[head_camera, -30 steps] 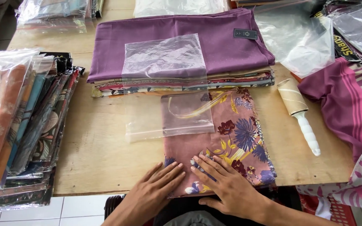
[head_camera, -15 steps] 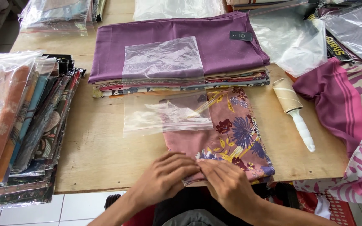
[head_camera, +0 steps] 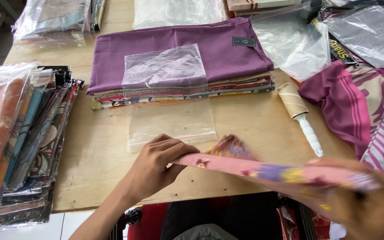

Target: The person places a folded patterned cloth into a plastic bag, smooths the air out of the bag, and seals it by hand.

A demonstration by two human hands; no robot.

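right hand point(head_camera: 365, 209) blurred, gripping scarf point(head_camera: 263, 171)

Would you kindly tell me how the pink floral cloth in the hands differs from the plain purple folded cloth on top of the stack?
The pink floral cloth is patterned with flowers; the plain purple folded cloth is a single colour. The floral one is lifted off the wooden table, stretched between the left hand and right hand; the purple one lies flat on a stack, with a clear plastic bag on it. Both are folded fabric.

A pale wooden table point(head_camera: 98, 146) fills the view — white floor tiles point(head_camera: 63, 226) below its near edge — soft, even light
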